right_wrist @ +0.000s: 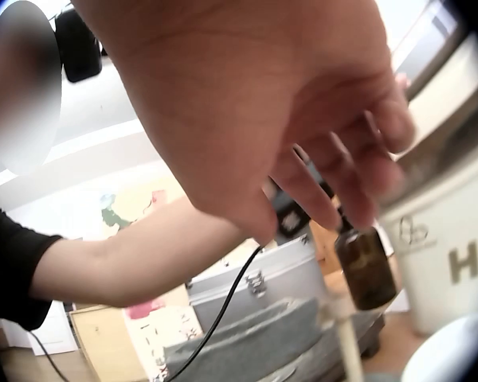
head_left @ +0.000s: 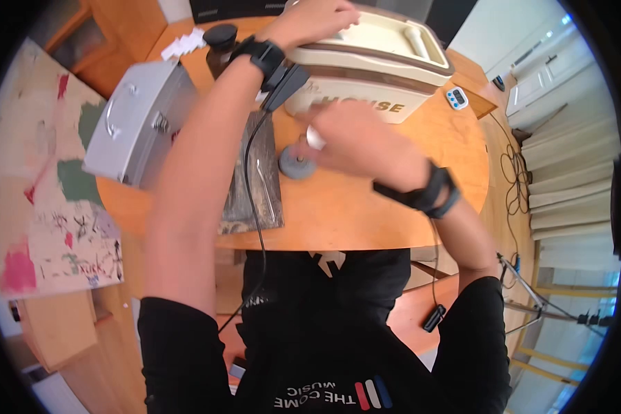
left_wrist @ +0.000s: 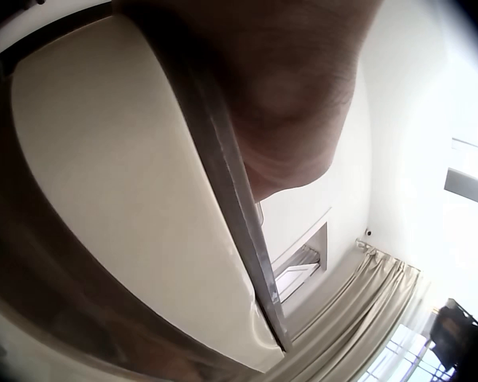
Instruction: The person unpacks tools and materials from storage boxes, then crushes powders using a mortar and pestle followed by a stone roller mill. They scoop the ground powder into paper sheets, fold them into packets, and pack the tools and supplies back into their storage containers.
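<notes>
A cream box (head_left: 372, 79) with brown trim and gold letters stands at the back of the table, its top a shallow cream tray (head_left: 386, 34). My left hand (head_left: 314, 21) reaches over the tray's left part; in the left wrist view the hand (left_wrist: 291, 87) overlaps the brown rim (left_wrist: 223, 159) and its fingers are hidden. My right hand (head_left: 366, 141), blurred, hovers before the box. In the right wrist view that hand (right_wrist: 255, 103) has loosely bent, spread fingers with nothing between them. Below it are a white rounded thing (head_left: 315, 138) and a grey disc (head_left: 297, 165).
A silver case (head_left: 134, 117) stands on the table's left, with a dark bottle (head_left: 221, 48) behind it. A dark worn board (head_left: 259, 186) lies in front. Over it runs a black cable (head_left: 250, 183) from my left wrist. A small timer (head_left: 457, 98) is right of the box.
</notes>
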`<state>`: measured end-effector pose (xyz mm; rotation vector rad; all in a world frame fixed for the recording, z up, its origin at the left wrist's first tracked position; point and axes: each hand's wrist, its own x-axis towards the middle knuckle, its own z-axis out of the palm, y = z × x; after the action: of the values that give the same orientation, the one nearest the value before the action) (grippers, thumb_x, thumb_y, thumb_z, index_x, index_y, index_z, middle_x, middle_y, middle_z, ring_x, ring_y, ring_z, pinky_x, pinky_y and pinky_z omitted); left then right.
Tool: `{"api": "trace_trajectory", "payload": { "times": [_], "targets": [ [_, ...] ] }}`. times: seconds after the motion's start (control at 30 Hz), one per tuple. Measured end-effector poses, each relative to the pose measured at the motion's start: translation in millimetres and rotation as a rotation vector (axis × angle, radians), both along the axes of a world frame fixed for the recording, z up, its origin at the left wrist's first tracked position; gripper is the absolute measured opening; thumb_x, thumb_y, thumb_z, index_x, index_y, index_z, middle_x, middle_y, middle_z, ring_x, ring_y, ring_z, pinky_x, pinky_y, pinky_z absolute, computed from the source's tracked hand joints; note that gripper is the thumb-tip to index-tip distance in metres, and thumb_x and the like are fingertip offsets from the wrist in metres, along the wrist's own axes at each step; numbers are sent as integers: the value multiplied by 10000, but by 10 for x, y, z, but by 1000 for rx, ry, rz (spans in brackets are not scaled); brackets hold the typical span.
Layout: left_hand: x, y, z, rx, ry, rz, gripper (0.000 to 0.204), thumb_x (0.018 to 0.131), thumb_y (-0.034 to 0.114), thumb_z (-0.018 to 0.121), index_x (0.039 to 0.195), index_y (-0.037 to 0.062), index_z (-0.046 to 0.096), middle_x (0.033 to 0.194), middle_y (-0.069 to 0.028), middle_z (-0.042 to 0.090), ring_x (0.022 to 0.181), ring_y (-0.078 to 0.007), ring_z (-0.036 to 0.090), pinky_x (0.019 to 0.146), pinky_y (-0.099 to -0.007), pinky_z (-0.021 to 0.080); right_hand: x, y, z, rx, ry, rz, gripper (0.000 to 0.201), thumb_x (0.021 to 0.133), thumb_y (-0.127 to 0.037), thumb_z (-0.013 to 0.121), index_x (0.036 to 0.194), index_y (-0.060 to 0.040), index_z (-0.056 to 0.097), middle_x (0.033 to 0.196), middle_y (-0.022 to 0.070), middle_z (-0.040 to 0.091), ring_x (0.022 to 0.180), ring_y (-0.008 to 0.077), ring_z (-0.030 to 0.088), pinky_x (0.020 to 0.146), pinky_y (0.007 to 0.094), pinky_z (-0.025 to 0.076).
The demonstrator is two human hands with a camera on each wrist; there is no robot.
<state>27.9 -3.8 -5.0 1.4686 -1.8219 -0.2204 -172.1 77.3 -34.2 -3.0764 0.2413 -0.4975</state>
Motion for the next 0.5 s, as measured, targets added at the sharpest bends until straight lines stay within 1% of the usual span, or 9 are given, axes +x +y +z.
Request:
{"api": "trace_trajectory", "payload": {
  "times": [0.03,0.1,0.17,0.23,0.3,0.37,0.4,0.47,0.5],
  "targets": [
    [8,-32,22,42,-79,28,404,980,423,578,1085,94,788,954,-49,772,883,-189,707,801,-324,535,40,64,-121,24,168,-32,170,863,-186,732,861,-16,717,711,171,693,710,375,718,612,451,569],
    [13,-36,18,52,-39,6,412,981,412,561,1109,86,779,968,-59,775,905,-189,717,827,-312,538,111,32,-360,40,135,-1,153,834,-158,727,845,-7,705,726,186,690,704,390,711,623,464,569],
    [7,4,59,31,-69,-34,410,986,412,555,1108,92,780,976,-56,778,919,-186,725,845,-303,541,127,10,-300,54,126,56,137,804,-130,721,829,3,694,741,202,687,699,405,703,634,477,569],
    [12,-37,53,51,-60,-10,415,991,404,551,1100,74,778,986,-69,780,932,-182,730,867,-295,541,1,-34,-192,138,-77,44,93,766,-73,697,821,0,683,775,204,683,697,413,690,643,491,566],
    [52,-127,-22,63,80,-47,415,953,415,560,1074,92,790,975,-94,784,969,-263,723,889,-369,537,-202,-86,220,204,-230,69,72,781,-17,676,853,-19,679,830,177,692,765,416,680,669,472,563],
    [47,-92,-50,62,64,7,462,978,454,529,1077,84,788,963,-86,783,952,-257,720,897,-368,531,-413,-208,609,401,-384,-94,63,880,-13,678,933,-21,712,840,120,718,727,271,699,639,368,541],
    [43,-101,-42,63,83,-2,470,1012,446,513,1077,63,778,956,-77,775,920,-213,714,866,-343,538,-523,-448,690,275,-469,-163,80,930,-44,681,980,-4,729,823,84,728,706,160,669,617,306,505],
    [20,-101,5,77,73,-2,491,1063,452,478,1083,62,776,945,-62,765,877,-167,699,833,-312,544,-660,-890,834,379,-544,-338,135,953,-116,683,992,2,735,798,31,715,718,68,602,622,274,477],
    [2,-99,37,74,71,-9,491,1063,452,478,1083,62,776,945,-62,765,877,-167,699,833,-312,544,-655,-1144,798,374,-548,-343,135,953,-116,683,992,2,735,798,31,715,718,68,602,622,274,477]
  ]
}}
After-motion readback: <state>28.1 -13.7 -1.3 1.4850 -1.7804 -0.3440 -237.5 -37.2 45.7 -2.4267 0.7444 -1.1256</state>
